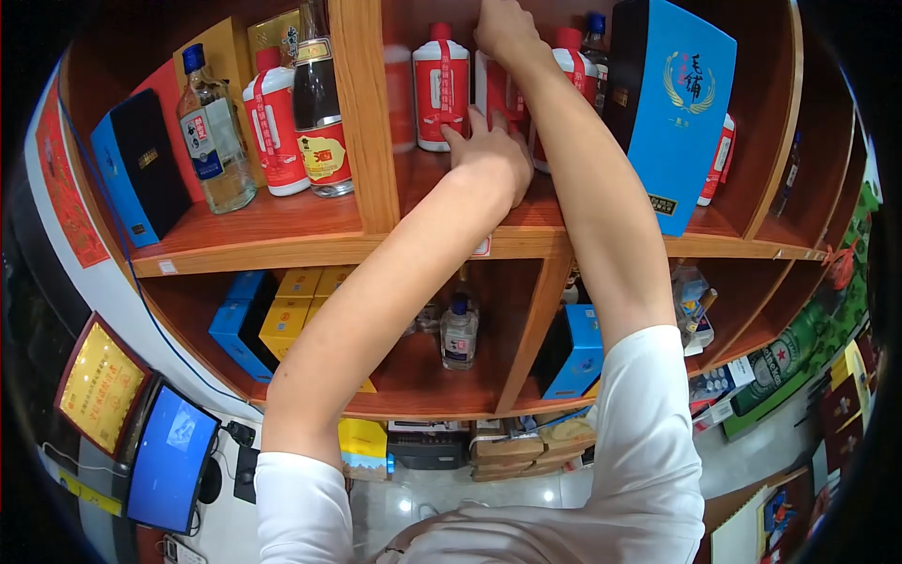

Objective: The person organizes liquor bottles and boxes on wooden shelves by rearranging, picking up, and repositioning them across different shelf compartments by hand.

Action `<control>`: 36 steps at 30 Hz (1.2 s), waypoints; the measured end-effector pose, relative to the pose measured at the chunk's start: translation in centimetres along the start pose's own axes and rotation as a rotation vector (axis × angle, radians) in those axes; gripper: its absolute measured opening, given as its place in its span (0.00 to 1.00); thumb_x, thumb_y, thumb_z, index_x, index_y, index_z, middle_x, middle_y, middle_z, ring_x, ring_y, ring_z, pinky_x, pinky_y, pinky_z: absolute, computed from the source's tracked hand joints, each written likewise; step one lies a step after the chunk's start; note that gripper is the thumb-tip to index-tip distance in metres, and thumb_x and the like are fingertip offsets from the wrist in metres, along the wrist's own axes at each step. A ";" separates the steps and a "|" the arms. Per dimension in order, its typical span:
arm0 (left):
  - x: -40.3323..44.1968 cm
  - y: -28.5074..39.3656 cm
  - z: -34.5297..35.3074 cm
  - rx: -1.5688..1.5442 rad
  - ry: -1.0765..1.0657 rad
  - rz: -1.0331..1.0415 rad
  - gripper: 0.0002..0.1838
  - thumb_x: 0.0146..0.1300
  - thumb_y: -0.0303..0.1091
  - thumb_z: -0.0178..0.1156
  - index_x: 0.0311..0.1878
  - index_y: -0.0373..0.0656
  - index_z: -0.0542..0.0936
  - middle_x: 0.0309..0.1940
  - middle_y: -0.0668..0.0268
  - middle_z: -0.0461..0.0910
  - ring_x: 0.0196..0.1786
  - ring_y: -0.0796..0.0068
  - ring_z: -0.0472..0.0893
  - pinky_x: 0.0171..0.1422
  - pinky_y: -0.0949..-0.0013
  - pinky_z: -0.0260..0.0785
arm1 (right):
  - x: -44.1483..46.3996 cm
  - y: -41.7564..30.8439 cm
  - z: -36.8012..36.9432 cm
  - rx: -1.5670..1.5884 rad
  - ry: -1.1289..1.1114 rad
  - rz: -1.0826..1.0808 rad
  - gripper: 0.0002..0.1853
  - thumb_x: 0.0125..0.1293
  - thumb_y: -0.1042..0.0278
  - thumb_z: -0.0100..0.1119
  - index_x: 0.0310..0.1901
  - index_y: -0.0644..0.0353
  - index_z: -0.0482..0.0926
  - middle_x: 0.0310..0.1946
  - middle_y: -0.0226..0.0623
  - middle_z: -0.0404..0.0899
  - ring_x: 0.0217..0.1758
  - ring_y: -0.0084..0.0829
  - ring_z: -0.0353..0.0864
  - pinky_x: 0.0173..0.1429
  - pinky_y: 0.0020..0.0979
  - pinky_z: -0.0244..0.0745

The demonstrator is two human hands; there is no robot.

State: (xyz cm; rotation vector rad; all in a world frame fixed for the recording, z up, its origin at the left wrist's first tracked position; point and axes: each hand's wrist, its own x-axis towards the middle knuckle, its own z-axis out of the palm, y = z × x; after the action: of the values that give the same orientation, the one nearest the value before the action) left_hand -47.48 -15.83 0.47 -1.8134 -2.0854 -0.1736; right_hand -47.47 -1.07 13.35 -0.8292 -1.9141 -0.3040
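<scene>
On the upper shelf, a white bottle with a red label [484, 86] stands between my two hands, mostly hidden behind them. My right hand [507, 36] is closed over its top, covering the cap. Lower down, my left hand [492, 155] grips its base, thumb and fingers pointing up against the red label. Just left is a similar white bottle with a red cap [442, 89]. Another red-capped bottle [569, 64] stands to the right, partly behind my right forearm.
A tall blue box [678, 113] stands right of my right arm. Left of the wooden divider [365, 113] are a clear bottle [214, 132], a dark bottle [319, 113] and boxes. The lower shelf holds a small clear bottle [458, 331] and yellow boxes [291, 310]. A monitor [172, 461] is lower left.
</scene>
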 end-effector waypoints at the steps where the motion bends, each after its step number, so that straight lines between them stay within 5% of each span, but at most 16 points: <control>1: 0.2 0.0 0.3 -0.028 0.015 0.008 0.37 0.67 0.33 0.62 0.79 0.40 0.66 0.85 0.45 0.45 0.86 0.38 0.44 0.81 0.25 0.45 | -0.1 -0.1 -0.1 0.036 0.005 -0.006 0.11 0.64 0.80 0.57 0.44 0.70 0.86 0.49 0.66 0.85 0.56 0.61 0.86 0.60 0.53 0.83; 7: -0.1 0.4 0.4 -0.006 0.115 0.008 0.31 0.73 0.31 0.52 0.79 0.43 0.64 0.83 0.53 0.52 0.84 0.43 0.51 0.78 0.27 0.55 | -0.1 -0.5 -0.6 0.085 -0.001 0.045 0.12 0.66 0.81 0.54 0.46 0.72 0.85 0.49 0.67 0.84 0.58 0.63 0.84 0.62 0.53 0.82; 25: -0.4 0.3 -0.1 -0.025 0.012 0.071 0.36 0.69 0.27 0.58 0.80 0.51 0.64 0.84 0.51 0.52 0.82 0.39 0.57 0.77 0.34 0.63 | -0.5 0.7 0.0 -0.031 0.092 -0.057 0.09 0.66 0.75 0.59 0.43 0.68 0.86 0.46 0.64 0.86 0.52 0.57 0.88 0.58 0.53 0.84; 28: -0.1 0.2 -0.3 -0.113 -0.045 0.078 0.39 0.66 0.30 0.66 0.80 0.41 0.65 0.85 0.48 0.47 0.85 0.37 0.48 0.80 0.27 0.53 | -0.6 0.3 -2.0 -0.132 0.196 -0.038 0.09 0.64 0.73 0.60 0.39 0.68 0.86 0.42 0.63 0.86 0.49 0.59 0.88 0.58 0.54 0.83; 31: -0.8 0.3 -0.5 0.038 -0.019 0.091 0.29 0.72 0.28 0.54 0.76 0.42 0.69 0.80 0.43 0.58 0.81 0.38 0.60 0.76 0.36 0.65 | -1.0 0.2 -4.4 -0.103 0.250 -0.057 0.09 0.61 0.73 0.60 0.38 0.69 0.86 0.40 0.63 0.87 0.47 0.61 0.88 0.59 0.53 0.83; 36: -0.7 0.5 0.4 0.024 0.084 0.059 0.26 0.71 0.27 0.54 0.72 0.38 0.70 0.76 0.41 0.62 0.78 0.39 0.64 0.73 0.38 0.67 | -2.7 -1.8 -7.2 0.037 0.204 -0.058 0.10 0.61 0.74 0.60 0.39 0.69 0.87 0.41 0.64 0.86 0.49 0.61 0.87 0.59 0.52 0.82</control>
State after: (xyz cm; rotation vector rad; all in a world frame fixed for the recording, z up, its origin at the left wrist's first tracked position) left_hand -47.03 -16.24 -0.18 -1.8189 -1.9667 -0.2048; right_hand -42.89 -7.37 14.71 -0.6923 -1.7498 -0.3733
